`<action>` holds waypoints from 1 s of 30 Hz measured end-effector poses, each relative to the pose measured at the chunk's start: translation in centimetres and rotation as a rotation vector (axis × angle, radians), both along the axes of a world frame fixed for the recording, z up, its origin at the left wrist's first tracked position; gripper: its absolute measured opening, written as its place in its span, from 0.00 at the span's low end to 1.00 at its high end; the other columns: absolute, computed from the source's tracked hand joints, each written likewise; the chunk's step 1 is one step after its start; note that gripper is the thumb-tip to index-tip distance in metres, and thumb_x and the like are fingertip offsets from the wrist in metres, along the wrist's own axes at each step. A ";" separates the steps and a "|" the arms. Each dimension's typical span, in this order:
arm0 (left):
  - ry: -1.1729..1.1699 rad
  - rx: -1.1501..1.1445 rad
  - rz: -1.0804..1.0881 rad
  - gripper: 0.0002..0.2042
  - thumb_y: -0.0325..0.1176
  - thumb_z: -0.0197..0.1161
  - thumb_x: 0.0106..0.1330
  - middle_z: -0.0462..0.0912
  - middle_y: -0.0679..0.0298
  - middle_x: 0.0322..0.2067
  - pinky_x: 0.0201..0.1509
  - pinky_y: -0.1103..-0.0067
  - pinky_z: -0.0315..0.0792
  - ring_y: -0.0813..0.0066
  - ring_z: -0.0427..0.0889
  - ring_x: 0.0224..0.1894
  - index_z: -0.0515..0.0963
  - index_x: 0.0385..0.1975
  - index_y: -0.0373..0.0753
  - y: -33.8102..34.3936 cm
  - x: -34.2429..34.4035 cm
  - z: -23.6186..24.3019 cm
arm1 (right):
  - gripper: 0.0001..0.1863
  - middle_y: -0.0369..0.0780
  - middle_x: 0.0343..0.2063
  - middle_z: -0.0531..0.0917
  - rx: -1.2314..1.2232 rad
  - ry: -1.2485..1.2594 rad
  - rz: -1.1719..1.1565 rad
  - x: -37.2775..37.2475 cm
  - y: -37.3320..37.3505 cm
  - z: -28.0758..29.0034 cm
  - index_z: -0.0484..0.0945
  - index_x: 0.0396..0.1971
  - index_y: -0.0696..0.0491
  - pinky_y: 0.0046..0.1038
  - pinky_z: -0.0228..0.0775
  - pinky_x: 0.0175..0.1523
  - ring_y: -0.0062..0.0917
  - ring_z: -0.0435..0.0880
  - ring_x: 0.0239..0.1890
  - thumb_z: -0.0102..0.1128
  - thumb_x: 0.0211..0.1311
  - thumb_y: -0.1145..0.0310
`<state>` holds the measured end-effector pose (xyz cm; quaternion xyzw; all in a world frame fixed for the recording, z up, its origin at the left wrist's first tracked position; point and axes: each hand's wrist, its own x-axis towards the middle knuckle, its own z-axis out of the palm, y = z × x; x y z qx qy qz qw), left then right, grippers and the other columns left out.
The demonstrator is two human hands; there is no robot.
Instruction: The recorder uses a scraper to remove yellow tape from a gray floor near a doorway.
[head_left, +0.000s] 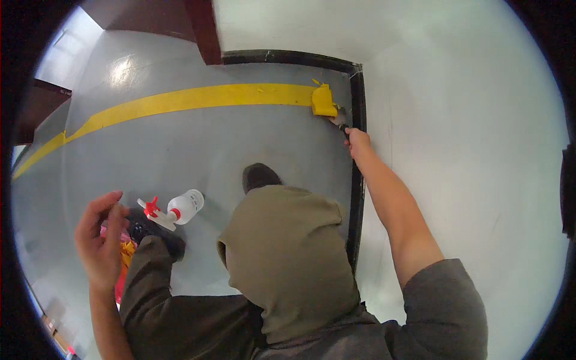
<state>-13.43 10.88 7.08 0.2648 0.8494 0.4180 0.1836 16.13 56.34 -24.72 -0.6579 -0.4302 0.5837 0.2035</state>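
Note:
My right hand (pixel 358 141) grips the black handle of a scraper (pixel 341 125) low beside the black skirting. Its blade is at the crumpled, lifted yellow piece (pixel 323 99) at the right end of a yellow floor strip (pixel 210 94); the blade's tip is partly hidden. My left hand (pixel 101 234) is raised at the lower left with loosely bent fingers apart, nothing visible in it. Just right of it, a white spray bottle (pixel 186 205) with a red trigger lies on its side on the grey floor (pixel 198 138), near my shoe.
A white wall (pixel 462 150) with black skirting (pixel 357 198) runs along my right and across the far end. Dark red frames (pixel 204 30) stand at the back and left. Some red, pink and yellow material (pixel 126 252) lies behind my left hand, partly hidden.

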 end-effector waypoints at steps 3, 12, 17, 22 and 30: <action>0.117 -0.070 -0.130 0.08 0.21 0.52 0.63 0.78 0.64 0.27 0.33 0.84 0.71 0.80 0.77 0.31 0.76 0.40 0.31 -0.3 0.4 0.2 | 0.12 0.36 0.20 0.76 -0.099 -0.176 0.184 -1.8 0.1 2.7 0.78 0.29 0.55 0.25 0.55 0.18 0.19 0.68 0.16 0.60 0.55 0.60; 0.126 0.015 -0.082 0.08 0.20 0.53 0.62 0.78 0.63 0.28 0.33 0.84 0.71 0.79 0.77 0.30 0.76 0.38 0.31 -0.5 0.7 1.0 | 0.20 0.39 0.26 0.79 0.115 -0.165 0.118 -2.6 -3.3 2.7 0.78 0.37 0.64 0.27 0.66 0.31 0.23 0.76 0.24 0.61 0.55 0.60; 0.135 -0.007 -0.057 0.08 0.20 0.53 0.62 0.78 0.63 0.28 0.33 0.85 0.71 0.80 0.77 0.30 0.76 0.39 0.31 -1.3 0.8 1.1 | 0.17 0.36 0.20 0.75 0.181 -0.293 0.226 -7.4 -2.6 2.1 0.79 0.36 0.55 0.24 0.54 0.16 0.16 0.70 0.16 0.61 0.56 0.56; 0.109 -0.045 -0.042 0.08 0.22 0.53 0.62 0.79 0.64 0.28 0.32 0.85 0.70 0.81 0.77 0.30 0.76 0.39 0.32 -1.6 0.6 1.2 | 0.15 0.35 0.19 0.74 -0.122 -0.142 0.045 -7.6 -2.0 2.5 0.75 0.31 0.51 0.19 0.50 0.14 0.14 0.65 0.13 0.61 0.56 0.55; 0.029 -0.005 -0.003 0.08 0.22 0.52 0.63 0.78 0.65 0.27 0.33 0.85 0.70 0.81 0.77 0.30 0.76 0.40 0.31 -2.2 0.1 1.0 | 0.14 0.36 0.23 0.76 -0.270 0.098 0.040 -0.1 -9.0 3.4 0.73 0.33 0.49 0.19 0.48 0.14 0.15 0.60 0.12 0.55 0.60 0.53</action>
